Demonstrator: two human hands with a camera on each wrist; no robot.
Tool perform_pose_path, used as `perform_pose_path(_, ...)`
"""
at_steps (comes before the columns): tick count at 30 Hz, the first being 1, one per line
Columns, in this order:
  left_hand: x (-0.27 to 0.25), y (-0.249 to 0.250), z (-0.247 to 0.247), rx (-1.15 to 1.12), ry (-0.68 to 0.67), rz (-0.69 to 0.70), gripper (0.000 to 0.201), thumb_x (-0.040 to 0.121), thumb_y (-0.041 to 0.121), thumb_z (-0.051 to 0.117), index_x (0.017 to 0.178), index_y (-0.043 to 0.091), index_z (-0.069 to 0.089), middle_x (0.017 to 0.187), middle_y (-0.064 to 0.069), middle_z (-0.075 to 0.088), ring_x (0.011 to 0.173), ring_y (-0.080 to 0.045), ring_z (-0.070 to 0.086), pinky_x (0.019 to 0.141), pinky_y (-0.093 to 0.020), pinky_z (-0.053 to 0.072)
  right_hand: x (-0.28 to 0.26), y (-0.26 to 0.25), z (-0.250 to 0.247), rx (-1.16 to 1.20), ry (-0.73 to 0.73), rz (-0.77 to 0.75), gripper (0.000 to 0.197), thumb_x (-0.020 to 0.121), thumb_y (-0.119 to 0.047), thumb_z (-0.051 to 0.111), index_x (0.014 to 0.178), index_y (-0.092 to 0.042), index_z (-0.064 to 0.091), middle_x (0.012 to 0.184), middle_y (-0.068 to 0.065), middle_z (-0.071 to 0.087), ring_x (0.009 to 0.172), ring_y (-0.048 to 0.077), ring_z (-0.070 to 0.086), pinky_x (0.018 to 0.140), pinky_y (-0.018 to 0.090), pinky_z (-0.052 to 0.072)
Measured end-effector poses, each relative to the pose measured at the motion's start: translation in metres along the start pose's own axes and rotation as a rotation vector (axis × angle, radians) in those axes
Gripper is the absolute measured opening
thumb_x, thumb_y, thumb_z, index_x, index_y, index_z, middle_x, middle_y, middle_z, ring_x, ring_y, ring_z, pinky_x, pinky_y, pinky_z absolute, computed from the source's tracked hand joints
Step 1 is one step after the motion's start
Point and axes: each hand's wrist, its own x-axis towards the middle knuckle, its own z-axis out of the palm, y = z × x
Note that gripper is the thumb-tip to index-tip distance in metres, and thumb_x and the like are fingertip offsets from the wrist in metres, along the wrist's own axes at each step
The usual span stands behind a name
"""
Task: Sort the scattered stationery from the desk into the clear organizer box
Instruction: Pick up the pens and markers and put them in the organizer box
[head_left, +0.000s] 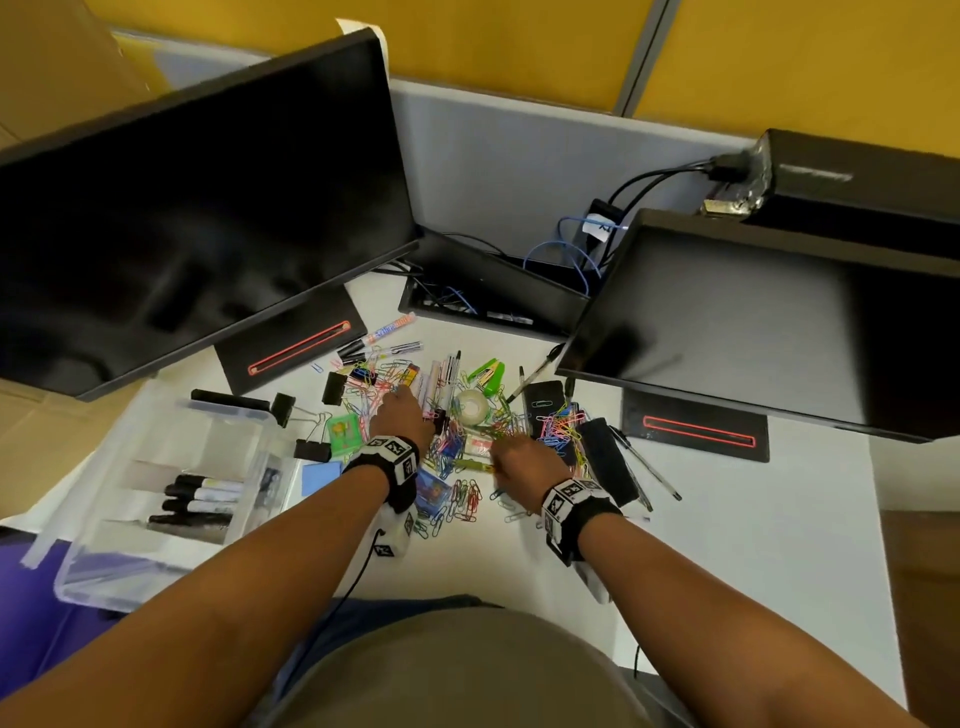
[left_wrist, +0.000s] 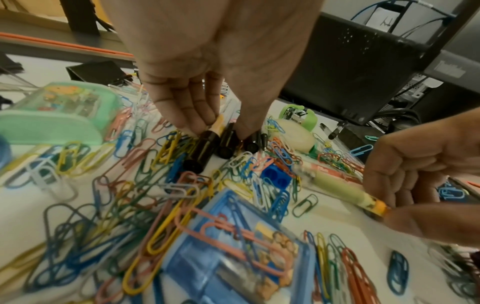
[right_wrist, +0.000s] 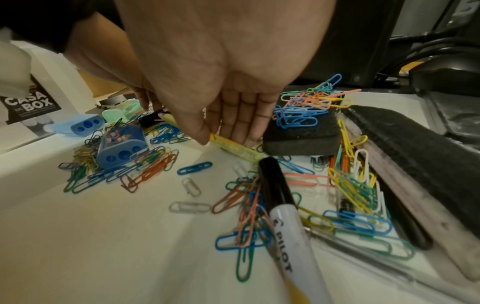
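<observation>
Pinched between thumb and fingertips of the right hand (right_wrist: 221, 92): a slender yellow-green pen (right_wrist: 233, 147), gripped at its orange-tipped end. In the head view, long axis about across the desk, the free end pointing toward the left hand (head_left: 402, 415). Low over the white desk (head_left: 727, 545), among scattered coloured wire paper clips (left_wrist: 155, 185).

Left hand set down further from the body, fingers on one side and thumb on the other of a small bundle of black-capped markers (left_wrist: 205, 148). Grip closed around them, as far as can be judged from the left wrist view. Long axis of the markers away from the body, caps toward the wrist.

Clear plastic organizer box (head_left: 171, 467) at the left edge of the desk, well apart from the pile, with several black-capped markers already lying in one compartment. Clearly nearer to the left hand. For the pen, probably a reach across the body, or a handing over to the left hand.

Readable writing:
- "CASA BOX" in white on a black label (right_wrist: 31, 102), on the box wall.
- "PILOT" on the white barrel of a black-capped marker (right_wrist: 283, 222), lying just below the right wrist.
- Some lettering on the dark monitor frame (left_wrist: 451, 69), too blurred to read with certainty.
</observation>
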Motion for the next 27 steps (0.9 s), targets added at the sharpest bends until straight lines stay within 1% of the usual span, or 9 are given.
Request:
perform_pose_path(3, 0.001, -0.002, -0.001, -0.007, -0.018, -0.020, 0.077, 0.085, 0.037, 0.070, 0.140, -0.002, 0.032, 0.134, -0.021, 0.046, 0.118, -0.036, 0.053, 0.095, -0.042, 0.048, 0.000, 0.001, -0.003, 0.046, 0.011, 0.035, 0.013, 0.089, -0.013, 0.052, 0.102, -0.010, 0.056, 0.090, 0.010, 0.066, 0.081, 0.030, 0.063, 0.068, 0.032, 0.047)
perform_pose_path(7, 0.001, -0.002, -0.004, -0.002, -0.049, -0.028, 0.085, 0.084, 0.038, 0.071, 0.145, -0.002, 0.027, 0.140, -0.022, 0.042, 0.124, -0.035, 0.049, 0.100, -0.041, 0.046, 0.002, -0.003, -0.006, 0.144, -0.003, 0.075, 0.019, 0.091, -0.012, 0.050, 0.109, -0.012, 0.045, 0.090, 0.010, 0.063, 0.075, 0.029, 0.060, 0.067, 0.037, 0.052)
perform_pose_path(10, 0.002, -0.003, -0.004, 0.006, -0.049, -0.030, 0.083, 0.085, 0.039, 0.070, 0.144, -0.002, 0.029, 0.138, -0.021, 0.044, 0.122, -0.035, 0.051, 0.098, -0.041, 0.047, 0.004, -0.008, -0.008, 0.245, 0.010, 0.111, 0.018, 0.093, -0.009, 0.046, 0.108, -0.012, 0.038, 0.089, 0.008, 0.052, 0.073, 0.025, 0.050, 0.063, 0.033, 0.041)
perform_pose_path(12, 0.003, -0.004, -0.003, 0.016, -0.051, -0.016, 0.077, 0.086, 0.039, 0.069, 0.142, -0.001, 0.033, 0.135, -0.020, 0.046, 0.119, -0.034, 0.053, 0.096, -0.041, 0.048, 0.007, -0.011, -0.007, 0.260, 0.020, 0.127, 0.017, 0.094, -0.011, 0.046, 0.108, -0.012, 0.036, 0.090, 0.007, 0.049, 0.073, 0.025, 0.049, 0.063, 0.033, 0.040)
perform_pose_path(14, 0.002, -0.004, -0.002, 0.031, -0.041, 0.005, 0.069, 0.088, 0.035, 0.068, 0.139, -0.001, 0.036, 0.132, -0.020, 0.048, 0.115, -0.034, 0.056, 0.093, -0.041, 0.050, 0.011, -0.012, -0.004, 0.239, 0.026, 0.139, 0.020, 0.093, -0.012, 0.048, 0.111, -0.011, 0.039, 0.097, 0.011, 0.054, 0.076, 0.027, 0.053, 0.064, 0.035, 0.045)
perform_pose_path(16, 0.000, -0.004, -0.002, 0.028, -0.031, 0.022, 0.065, 0.090, 0.028, 0.066, 0.139, -0.001, 0.036, 0.133, -0.020, 0.048, 0.115, -0.035, 0.056, 0.093, -0.041, 0.050, 0.016, -0.013, -0.002, 0.179, 0.019, 0.141, 0.029, 0.092, -0.015, 0.052, 0.119, -0.011, 0.041, 0.107, 0.014, 0.056, 0.087, 0.031, 0.059, 0.069, 0.038, 0.050)
perform_pose_path(20, -0.002, -0.004, -0.003, 0.071, -0.028, 0.054, 0.058, 0.093, 0.025, 0.062, 0.139, -0.001, 0.036, 0.133, -0.021, 0.049, 0.115, -0.035, 0.056, 0.092, -0.040, 0.050, 0.020, -0.016, 0.003, 0.052, -0.025, 0.105, 0.044, 0.091, -0.022, 0.060, 0.129, -0.010, 0.042, 0.116, 0.013, 0.055, 0.099, 0.033, 0.061, 0.076, 0.039, 0.051)
perform_pose_path(24, -0.001, -0.006, -0.005, 0.071, -0.050, 0.037, 0.047, 0.094, 0.028, 0.060, 0.131, 0.002, 0.047, 0.128, -0.018, 0.052, 0.111, -0.032, 0.058, 0.089, -0.039, 0.050, 0.019, -0.016, 0.008, 0.020, -0.023, 0.119, 0.044, 0.090, -0.015, 0.059, 0.131, -0.010, 0.045, 0.120, 0.012, 0.056, 0.102, 0.031, 0.061, 0.078, 0.038, 0.051)
perform_pose_path(27, -0.001, -0.005, -0.006, -0.019, -0.045, 0.011, 0.045, 0.095, 0.023, 0.058, 0.131, -0.001, 0.043, 0.124, -0.019, 0.056, 0.108, -0.034, 0.059, 0.084, -0.038, 0.049, 0.016, -0.014, 0.009, 0.057, -0.035, 0.131, 0.041, 0.090, -0.017, 0.058, 0.129, -0.010, 0.047, 0.122, 0.012, 0.054, 0.106, 0.030, 0.059, 0.081, 0.038, 0.051)
